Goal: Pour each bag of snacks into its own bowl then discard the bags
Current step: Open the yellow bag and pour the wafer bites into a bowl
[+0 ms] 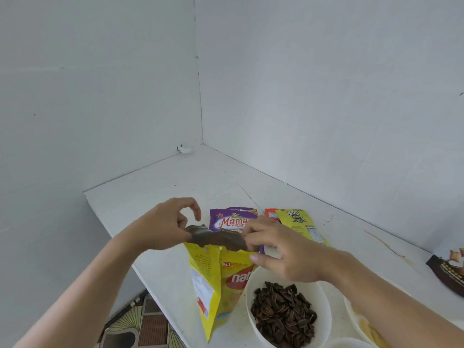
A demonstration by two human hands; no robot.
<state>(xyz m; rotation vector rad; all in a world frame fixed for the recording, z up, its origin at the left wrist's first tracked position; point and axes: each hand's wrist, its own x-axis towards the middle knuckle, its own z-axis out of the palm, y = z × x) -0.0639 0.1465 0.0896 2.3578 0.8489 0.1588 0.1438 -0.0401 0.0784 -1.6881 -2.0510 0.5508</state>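
Your yellow snack bag (218,280) is upright at the lower centre of the frame, over the white tabletop (175,187) and just beside the white bowl (247,295) of dark seeds (283,312). The bag's top is torn open and ragged, and its dark inner lining is stretched between your hands. Your left hand (163,227) has a narrow grip pinching the left end of the torn edge, with the index finger arched free above it. Your right hand (278,249) pinches the right end, its grip tight on the lining. A purple bag (231,219) lies just behind.
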